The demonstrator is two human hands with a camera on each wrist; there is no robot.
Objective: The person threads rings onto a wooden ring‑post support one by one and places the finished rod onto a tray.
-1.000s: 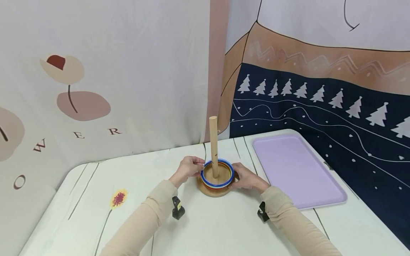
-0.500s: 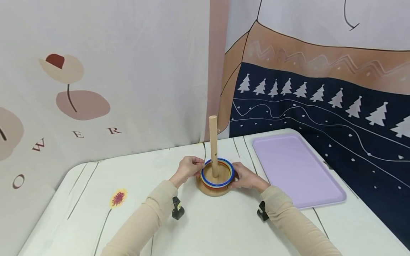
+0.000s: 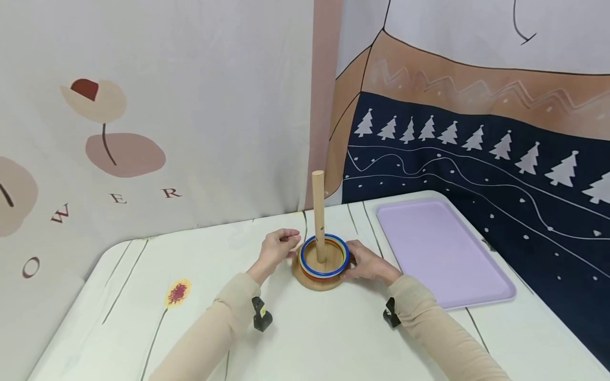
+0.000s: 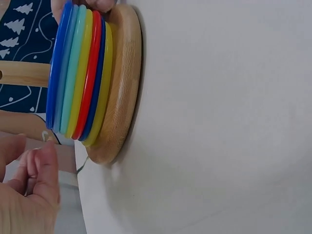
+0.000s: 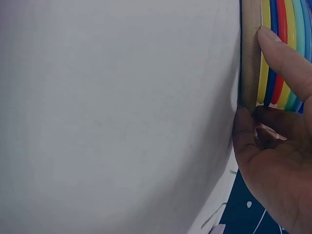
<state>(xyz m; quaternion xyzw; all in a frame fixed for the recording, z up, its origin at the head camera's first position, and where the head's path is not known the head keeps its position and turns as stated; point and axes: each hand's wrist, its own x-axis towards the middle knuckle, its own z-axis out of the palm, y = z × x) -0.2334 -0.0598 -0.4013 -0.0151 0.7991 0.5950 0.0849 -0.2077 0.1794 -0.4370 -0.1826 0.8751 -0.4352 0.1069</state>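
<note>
A wooden ring stacker stands upright on the table, with a round base [image 3: 314, 284] and a tall peg [image 3: 318, 209]. Several coloured plastic rings [image 4: 90, 73] are stacked around the peg; a blue ring [image 4: 57, 73] lies on top. To the left of the rings is my left hand [image 3: 275, 251], apart from them, its fingers loosely bent with nothing in them. My right hand [image 3: 367, 262] holds the stacker from the right side. In the right wrist view its thumb [image 5: 287, 63] touches the base's edge beside the lowest yellow ring, with other fingers bent against the base.
A light purple tray [image 3: 443, 254] lies on the table's right side, behind the right forearm. The white table [image 3: 333, 328] has printed flowers and lines. Patterned cloths [image 3: 229, 106] hang along the table's back and right side.
My left hand has pulled back to the left, off the rings' left rim, opening a small gap. The right hand and the ring stacker stay where they were.
</note>
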